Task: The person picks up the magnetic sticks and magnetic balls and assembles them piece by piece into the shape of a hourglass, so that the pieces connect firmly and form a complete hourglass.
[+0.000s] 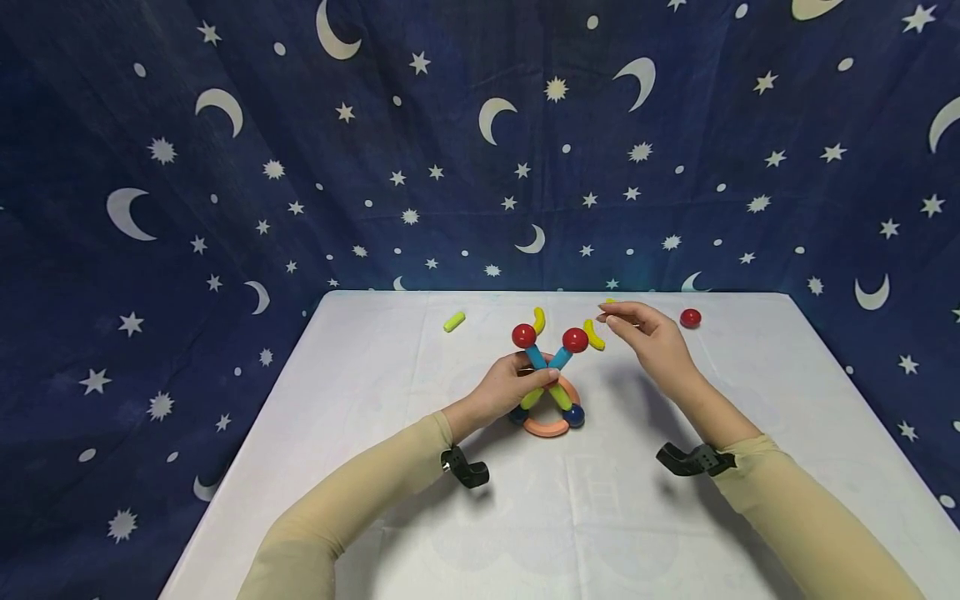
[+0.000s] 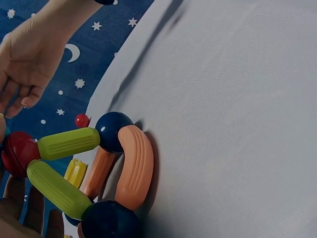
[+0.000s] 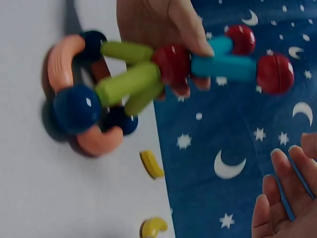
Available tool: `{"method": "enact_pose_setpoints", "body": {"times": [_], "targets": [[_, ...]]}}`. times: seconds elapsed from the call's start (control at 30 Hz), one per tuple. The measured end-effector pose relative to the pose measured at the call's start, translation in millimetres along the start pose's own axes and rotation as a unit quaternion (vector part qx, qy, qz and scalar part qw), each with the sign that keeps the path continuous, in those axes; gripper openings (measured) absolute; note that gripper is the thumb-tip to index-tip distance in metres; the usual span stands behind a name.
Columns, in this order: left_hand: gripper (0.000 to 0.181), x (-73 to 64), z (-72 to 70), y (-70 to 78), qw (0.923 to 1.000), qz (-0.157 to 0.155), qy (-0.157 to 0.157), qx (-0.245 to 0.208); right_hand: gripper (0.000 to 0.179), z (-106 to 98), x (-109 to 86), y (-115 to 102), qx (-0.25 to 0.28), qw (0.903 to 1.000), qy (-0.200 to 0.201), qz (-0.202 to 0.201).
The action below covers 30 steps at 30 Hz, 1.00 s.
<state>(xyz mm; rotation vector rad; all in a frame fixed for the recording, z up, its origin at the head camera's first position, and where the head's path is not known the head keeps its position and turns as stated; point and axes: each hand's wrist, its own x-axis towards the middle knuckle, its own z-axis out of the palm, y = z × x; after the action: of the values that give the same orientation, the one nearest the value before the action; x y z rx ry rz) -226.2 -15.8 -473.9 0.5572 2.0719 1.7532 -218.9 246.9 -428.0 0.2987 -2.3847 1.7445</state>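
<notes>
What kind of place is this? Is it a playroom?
Probably a staged tabletop play corner, not a real playroom: a white table stands against a draped dark blue moon-and-star cloth, and a left hand holds a colourful ball-and-stick toy.

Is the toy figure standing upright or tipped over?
Upright: the figure stands on its orange ring on the table, steadied by the left hand.

toy structure [image 1: 547, 379] blocked mid-table [image 1: 375, 500], with the left hand [image 1: 510, 387] gripping its middle from the left. right hand [image 1: 652, 342] hovered just right of it. loose yellow piece [image 1: 453, 321] and red ball [image 1: 690, 317] sat near the far edge. near edge and both side edges were passable.
</notes>
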Motion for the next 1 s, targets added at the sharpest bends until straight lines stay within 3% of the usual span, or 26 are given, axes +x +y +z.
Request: {"method": "enact_pose_setpoints", "body": {"times": [0.23,0.43,0.63,0.83,1.0], "targets": [[0.025,1.7,0.3,-2.6,1.0,-0.005,0.002,0.005,0.043,-15,13.5,17,0.004,0.9978,0.056,0.035],[0.027,1.1,0.5,-1.6,1.0,-0.008,0.002,-0.002,0.045,-24,25.5,36,-0.032,0.9933,0.069,0.088],[0.027,1.0,-0.6,-1.0,1.0,-0.002,0.001,-0.004,0.042,-27,40.2,60,-0.084,0.9782,0.064,0.179],[0.027,1.2,-1.8,-2.0,0.9998,-0.012,0.006,0.016,0.043,-25,57.9,87,-0.136,0.9639,0.056,0.222],[0.026,0.8,-0.9,-0.7,0.9997,-0.015,0.005,0.017,0.045,-23,70.8,97,-0.167,0.9516,0.059,0.251]]}}
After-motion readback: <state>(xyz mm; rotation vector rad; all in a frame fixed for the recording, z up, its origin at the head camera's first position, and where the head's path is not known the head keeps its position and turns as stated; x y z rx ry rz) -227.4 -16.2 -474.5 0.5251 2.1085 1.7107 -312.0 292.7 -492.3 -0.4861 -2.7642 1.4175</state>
